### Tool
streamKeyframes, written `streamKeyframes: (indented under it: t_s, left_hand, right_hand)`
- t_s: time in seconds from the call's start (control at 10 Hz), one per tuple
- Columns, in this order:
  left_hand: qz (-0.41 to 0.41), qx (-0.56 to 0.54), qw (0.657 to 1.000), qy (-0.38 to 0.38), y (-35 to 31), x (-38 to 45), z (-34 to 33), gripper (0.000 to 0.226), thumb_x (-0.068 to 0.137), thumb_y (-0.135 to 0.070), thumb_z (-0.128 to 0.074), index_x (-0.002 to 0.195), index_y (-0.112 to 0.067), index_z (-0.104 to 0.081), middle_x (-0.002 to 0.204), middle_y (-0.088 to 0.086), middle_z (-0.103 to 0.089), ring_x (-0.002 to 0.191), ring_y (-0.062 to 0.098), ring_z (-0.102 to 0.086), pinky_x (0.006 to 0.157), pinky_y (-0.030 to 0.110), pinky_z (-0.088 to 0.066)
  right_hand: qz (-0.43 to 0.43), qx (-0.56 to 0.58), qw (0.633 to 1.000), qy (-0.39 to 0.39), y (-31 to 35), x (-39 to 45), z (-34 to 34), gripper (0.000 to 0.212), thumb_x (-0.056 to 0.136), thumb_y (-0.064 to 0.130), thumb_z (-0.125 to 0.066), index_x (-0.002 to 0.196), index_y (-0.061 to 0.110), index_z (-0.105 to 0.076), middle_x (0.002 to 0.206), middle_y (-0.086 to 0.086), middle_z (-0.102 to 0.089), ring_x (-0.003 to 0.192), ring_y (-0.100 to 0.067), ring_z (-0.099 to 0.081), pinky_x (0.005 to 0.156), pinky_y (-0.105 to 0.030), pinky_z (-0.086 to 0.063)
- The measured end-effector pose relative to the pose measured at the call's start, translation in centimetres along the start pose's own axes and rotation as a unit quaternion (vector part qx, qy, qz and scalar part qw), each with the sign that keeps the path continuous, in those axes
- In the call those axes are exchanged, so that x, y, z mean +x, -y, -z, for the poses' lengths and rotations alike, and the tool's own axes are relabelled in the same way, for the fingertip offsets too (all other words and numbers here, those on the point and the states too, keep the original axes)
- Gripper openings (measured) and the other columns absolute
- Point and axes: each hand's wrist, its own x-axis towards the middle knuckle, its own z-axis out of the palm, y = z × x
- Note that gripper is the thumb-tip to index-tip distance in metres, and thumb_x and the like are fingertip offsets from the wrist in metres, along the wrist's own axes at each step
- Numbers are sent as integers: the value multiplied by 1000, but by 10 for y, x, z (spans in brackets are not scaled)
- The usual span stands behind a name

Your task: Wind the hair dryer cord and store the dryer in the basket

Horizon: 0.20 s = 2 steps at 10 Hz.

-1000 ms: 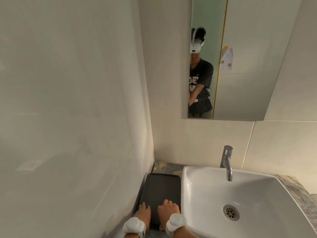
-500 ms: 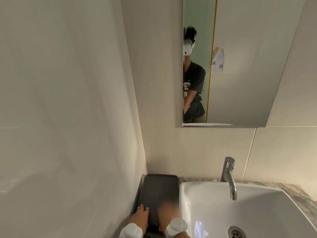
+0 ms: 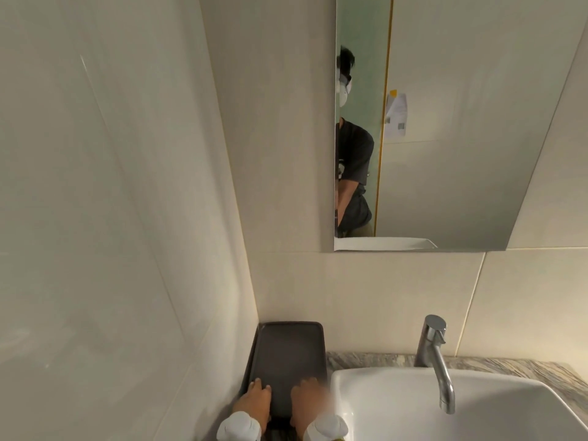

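A dark flat tray [image 3: 288, 348] lies on the counter in the corner, between the left wall and the sink. My left hand [image 3: 256, 401] rests palm down on the tray's near left edge. My right hand [image 3: 308, 399] rests palm down on its near right part, slightly blurred. Both wrists carry white bands. Neither hand holds anything. No hair dryer, cord or basket is in view.
A white basin [image 3: 477, 405] with a chrome tap [image 3: 436, 358] sits to the right on a marbled counter [image 3: 525, 367]. A tiled wall [image 3: 111, 218] stands close on the left. A mirror [image 3: 445, 122] hangs above and reflects a person.
The camera has tilted up and shifted, so the tray and hands sit lower in the frame. Both hands stay flat on the tray's near end.
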Motion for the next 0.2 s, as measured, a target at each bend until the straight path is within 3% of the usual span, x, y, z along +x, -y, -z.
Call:
streamKeyframes:
  t_s: [0.1, 0.2]
  left_hand:
    - [-10, 28, 1000, 5, 0, -5, 7, 70, 100, -17, -52, 160, -14, -16, 168, 12, -4, 155, 26, -9, 124, 39, -22]
    - [-21, -11, 999, 21, -1, -18, 17, 68, 102, -18, -47, 160, -14, -11, 168, 13, -4, 156, 27, -6, 125, 36, -15]
  right_hand:
    - [-2, 15, 1000, 12, -5, 3, 8, 40, 98, 18, -55, 135, 4, -54, 140, -12, -51, 134, -30, -41, 110, -42, -38]
    - [-3, 97, 995, 29, -13, -2, 24, 50, 98, 28, -58, 141, 6, -47, 147, -10, -48, 136, -28, -44, 114, -38, -35]
